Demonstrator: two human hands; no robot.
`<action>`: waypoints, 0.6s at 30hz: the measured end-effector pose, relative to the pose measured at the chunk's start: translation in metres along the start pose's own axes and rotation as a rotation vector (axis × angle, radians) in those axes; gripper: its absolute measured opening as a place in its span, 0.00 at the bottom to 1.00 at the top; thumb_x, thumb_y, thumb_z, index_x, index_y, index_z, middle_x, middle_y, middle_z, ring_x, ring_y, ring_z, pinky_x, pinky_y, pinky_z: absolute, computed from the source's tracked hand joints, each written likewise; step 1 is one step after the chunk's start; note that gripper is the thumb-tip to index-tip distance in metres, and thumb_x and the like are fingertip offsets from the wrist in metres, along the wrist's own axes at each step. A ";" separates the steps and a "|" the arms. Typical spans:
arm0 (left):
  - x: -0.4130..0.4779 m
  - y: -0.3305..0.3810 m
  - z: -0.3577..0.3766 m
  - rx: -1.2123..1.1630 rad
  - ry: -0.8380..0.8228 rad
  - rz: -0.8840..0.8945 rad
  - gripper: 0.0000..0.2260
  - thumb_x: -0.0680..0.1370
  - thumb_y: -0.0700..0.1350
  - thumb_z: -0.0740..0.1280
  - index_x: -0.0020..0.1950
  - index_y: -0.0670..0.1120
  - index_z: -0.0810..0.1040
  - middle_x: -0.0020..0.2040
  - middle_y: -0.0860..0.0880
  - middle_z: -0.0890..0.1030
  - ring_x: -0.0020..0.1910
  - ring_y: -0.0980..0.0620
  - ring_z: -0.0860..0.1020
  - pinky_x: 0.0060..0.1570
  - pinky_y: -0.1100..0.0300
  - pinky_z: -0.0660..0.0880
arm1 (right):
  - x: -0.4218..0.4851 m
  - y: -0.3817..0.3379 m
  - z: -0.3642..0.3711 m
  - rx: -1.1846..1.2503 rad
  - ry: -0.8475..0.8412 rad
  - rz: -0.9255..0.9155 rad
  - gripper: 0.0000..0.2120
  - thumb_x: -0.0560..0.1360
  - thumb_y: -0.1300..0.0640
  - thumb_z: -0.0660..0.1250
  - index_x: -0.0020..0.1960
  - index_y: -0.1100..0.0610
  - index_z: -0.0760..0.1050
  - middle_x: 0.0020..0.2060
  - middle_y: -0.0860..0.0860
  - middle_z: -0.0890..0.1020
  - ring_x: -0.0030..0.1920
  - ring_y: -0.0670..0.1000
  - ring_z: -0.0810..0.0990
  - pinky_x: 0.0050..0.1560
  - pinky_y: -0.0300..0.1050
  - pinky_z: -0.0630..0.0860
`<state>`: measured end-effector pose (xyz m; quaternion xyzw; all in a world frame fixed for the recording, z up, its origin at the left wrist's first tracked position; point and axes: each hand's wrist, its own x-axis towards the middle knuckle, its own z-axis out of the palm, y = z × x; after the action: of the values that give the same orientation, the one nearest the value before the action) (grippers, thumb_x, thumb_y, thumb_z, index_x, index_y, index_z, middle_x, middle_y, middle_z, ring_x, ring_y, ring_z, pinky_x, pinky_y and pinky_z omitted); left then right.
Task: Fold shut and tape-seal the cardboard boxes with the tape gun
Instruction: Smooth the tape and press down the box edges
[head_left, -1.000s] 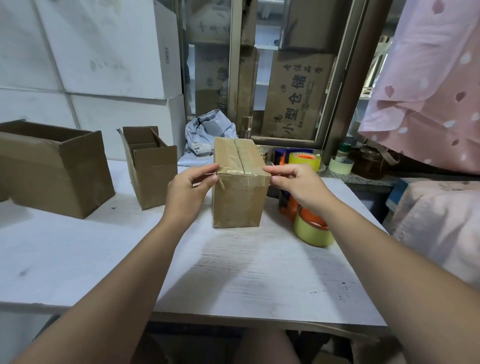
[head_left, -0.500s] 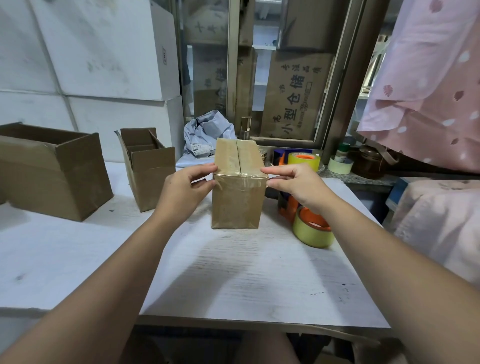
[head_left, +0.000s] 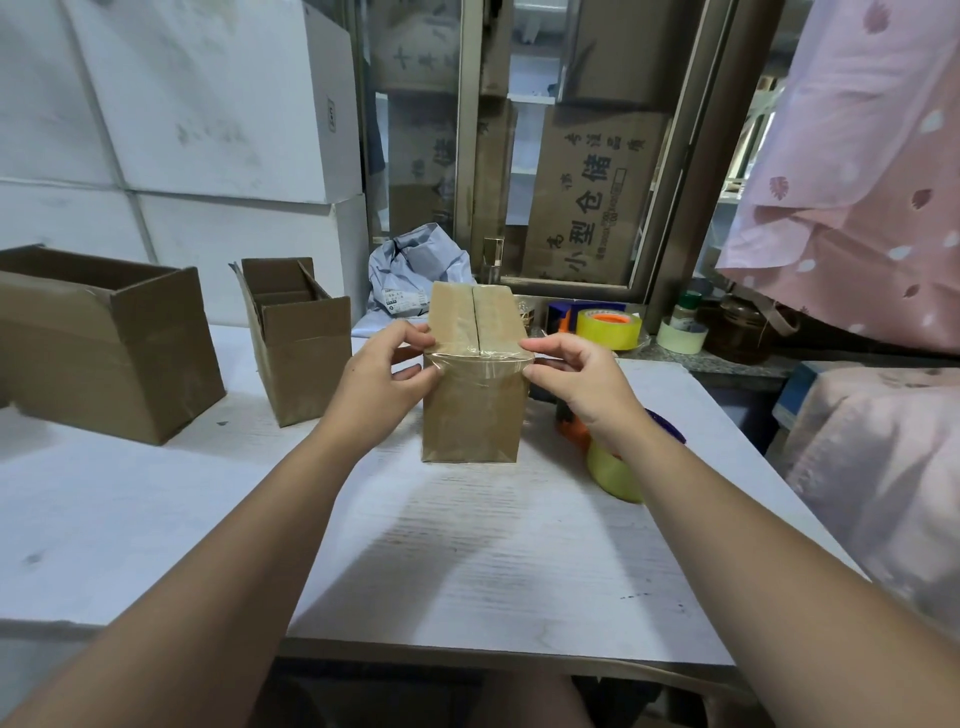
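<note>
Both grips pinch narrow on the taped box (head_left: 470, 415), my left hand (head_left: 382, 376) and right hand (head_left: 579, 382) at its top near corners, mid-surface (head_left: 467, 545). Best I rub the tape ends flat, no wrinkles. Tape gun (head_left: 612, 470) lies right; open box (head_left: 304, 345) far left.

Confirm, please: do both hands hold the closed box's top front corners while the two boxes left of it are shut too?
No: the head view shows the small box and large box standing open. The left hand and right hand do hold the top front corners of the closed box.
</note>
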<state>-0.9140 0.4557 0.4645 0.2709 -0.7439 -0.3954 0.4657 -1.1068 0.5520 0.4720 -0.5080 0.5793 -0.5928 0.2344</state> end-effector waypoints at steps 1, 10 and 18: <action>0.001 0.000 0.000 -0.006 -0.006 -0.006 0.05 0.75 0.36 0.69 0.49 0.42 0.75 0.58 0.55 0.76 0.55 0.60 0.77 0.45 0.76 0.72 | 0.001 0.001 0.002 0.018 0.008 0.000 0.12 0.72 0.66 0.71 0.48 0.51 0.79 0.54 0.50 0.82 0.57 0.50 0.80 0.59 0.45 0.77; 0.013 -0.004 -0.007 -0.064 -0.076 -0.086 0.09 0.73 0.36 0.72 0.45 0.47 0.75 0.57 0.58 0.77 0.56 0.56 0.79 0.57 0.59 0.75 | 0.007 0.016 0.008 0.157 0.007 0.024 0.10 0.71 0.64 0.72 0.45 0.50 0.78 0.57 0.49 0.80 0.60 0.51 0.78 0.63 0.57 0.73; 0.015 -0.006 -0.006 -0.175 -0.105 -0.126 0.09 0.72 0.35 0.72 0.47 0.43 0.73 0.56 0.58 0.79 0.56 0.53 0.79 0.58 0.55 0.75 | 0.009 0.022 0.013 0.295 -0.002 0.045 0.12 0.71 0.67 0.70 0.44 0.51 0.76 0.57 0.51 0.80 0.60 0.55 0.78 0.59 0.51 0.76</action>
<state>-0.9146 0.4383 0.4682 0.2543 -0.7115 -0.5008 0.4222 -1.1058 0.5339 0.4517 -0.4555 0.4967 -0.6656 0.3205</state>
